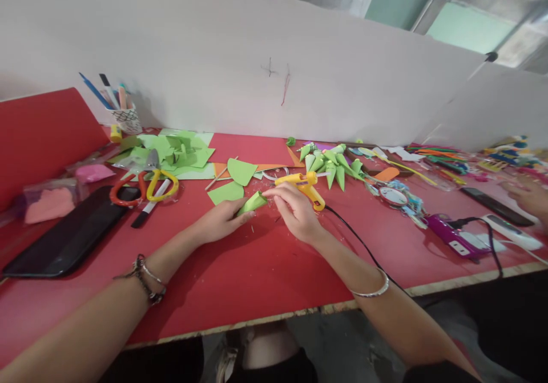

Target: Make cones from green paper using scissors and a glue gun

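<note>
A rolled piece of light green paper (253, 202) is pinched between the thumb and fingers of my left hand (220, 220). My right hand (296, 210) is just right of the roll, its index finger stretched to the roll's upper rim and its thumb apart from that finger. Behind my right hand a yellow glue gun (317, 199) lies on the table, nozzle to the right. Flat green paper pieces (242, 172) lie beyond my left hand, near a thin stick (216, 177). Several finished green paper cones (327, 160) are heaped beyond the glue gun.
Scissors (161, 184), a marker (149, 205) and a black phone (75, 229) lie at left. Green paper scraps (180, 149) and a pen cup (127, 119) stand behind. A purple power strip (456, 237) and a cord are at right, near another person's hand (528, 197).
</note>
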Demonstrator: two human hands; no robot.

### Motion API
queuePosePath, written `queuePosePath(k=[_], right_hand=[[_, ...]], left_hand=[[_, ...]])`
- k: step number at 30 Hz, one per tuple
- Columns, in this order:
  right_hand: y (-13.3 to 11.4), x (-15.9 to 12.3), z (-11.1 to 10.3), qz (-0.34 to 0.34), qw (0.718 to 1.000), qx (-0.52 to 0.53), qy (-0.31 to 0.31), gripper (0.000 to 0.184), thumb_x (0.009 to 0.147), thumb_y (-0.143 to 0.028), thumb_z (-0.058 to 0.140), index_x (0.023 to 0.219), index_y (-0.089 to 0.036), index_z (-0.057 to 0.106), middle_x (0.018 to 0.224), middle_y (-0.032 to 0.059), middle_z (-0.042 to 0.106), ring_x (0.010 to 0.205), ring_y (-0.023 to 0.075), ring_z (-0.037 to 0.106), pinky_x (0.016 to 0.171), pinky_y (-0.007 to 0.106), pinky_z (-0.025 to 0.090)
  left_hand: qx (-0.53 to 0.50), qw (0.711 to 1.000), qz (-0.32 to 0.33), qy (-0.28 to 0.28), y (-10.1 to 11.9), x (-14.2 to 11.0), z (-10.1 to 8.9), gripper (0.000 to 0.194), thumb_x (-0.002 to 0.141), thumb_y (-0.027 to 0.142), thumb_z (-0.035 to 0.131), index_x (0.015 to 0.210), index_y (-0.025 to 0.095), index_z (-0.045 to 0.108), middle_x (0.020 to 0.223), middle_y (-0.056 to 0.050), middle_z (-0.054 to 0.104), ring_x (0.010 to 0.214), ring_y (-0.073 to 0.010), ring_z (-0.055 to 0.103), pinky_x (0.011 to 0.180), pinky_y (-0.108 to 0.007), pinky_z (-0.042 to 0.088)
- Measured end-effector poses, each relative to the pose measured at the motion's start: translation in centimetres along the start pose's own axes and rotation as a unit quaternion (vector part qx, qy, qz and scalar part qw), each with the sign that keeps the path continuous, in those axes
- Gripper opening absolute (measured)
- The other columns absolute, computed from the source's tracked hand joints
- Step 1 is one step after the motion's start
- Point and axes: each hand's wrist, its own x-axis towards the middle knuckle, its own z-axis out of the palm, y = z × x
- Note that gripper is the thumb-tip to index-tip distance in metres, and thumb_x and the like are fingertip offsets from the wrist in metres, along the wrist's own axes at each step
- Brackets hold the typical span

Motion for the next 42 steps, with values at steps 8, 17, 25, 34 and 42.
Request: queuePosePath(k=[8,17,25,34,42], right_hand=[[0.09,-0.24,-0.03,0.018,0.999,0.004,0.035,0.018,0.084,-0.021,0.046,0.089,-0.023,0.063,0.077,0.0015,0.057,0.068,0.0124,0.052,0.062,0.028,0.044],[-0.11,-0.18,0.01,0.044,0.998,0.030,0.044,0.014,0.082,-0.026,0.052,0.078,-0.021,0.064,0.074,0.0019,0.063,0.070,0.0131,0.056,0.061,0.027,0.045],[-0.01,-0.38,0.10,0.027,0.998,0.056,-0.034,0.034,0.087,-0.028,0.040,0.059,-0.018,0.057,0.062,0.0011,0.057,0.059,0.0099,0.053,0.057,0.024,0.042],[0.26,-0.34,0.32,0.052,0.998,0.013,0.019,0.024,0.076,-0.027,0.058,0.099,-0.022,0.051,0.080,0.0004,0.049,0.059,0.0094,0.046,0.060,0.026,0.045],[0.24,-0.18,0.31,-0.017,0.999,0.000,-0.051,0.013,0.076,-0.030,0.059,0.070,-0.019,0.055,0.097,0.0058,0.044,0.093,0.0177,0.047,0.083,0.036,0.043]], left_hand=[[-0.009,0.999,-0.027,0.016,-0.03,0.17,-0.15,0.035,0.085,0.045,0.032,0.085,0.015,0.050,0.065,0.002,0.049,0.059,-0.0118,0.044,0.054,-0.022,0.032],[-0.009,0.999,-0.026,0.018,-0.11,0.13,-0.12,0.034,0.085,0.045,0.031,0.084,0.015,0.048,0.064,0.002,0.047,0.059,-0.0122,0.044,0.055,-0.022,0.032],[-0.014,0.999,-0.021,0.027,0.09,0.18,-0.14,0.032,0.085,0.043,0.033,0.083,0.015,0.048,0.063,0.003,0.044,0.059,-0.0116,0.042,0.055,-0.022,0.032],[-0.022,1.000,0.006,-0.003,0.17,-0.02,-0.04,0.034,0.086,0.043,0.029,0.087,0.015,0.048,0.068,0.000,0.050,0.062,-0.0126,0.045,0.058,-0.023,0.035],[0.054,0.998,0.023,-0.036,0.56,-0.17,0.35,0.035,0.086,0.046,0.032,0.086,0.016,0.049,0.063,0.000,0.052,0.054,-0.0127,0.047,0.051,-0.022,0.032]])
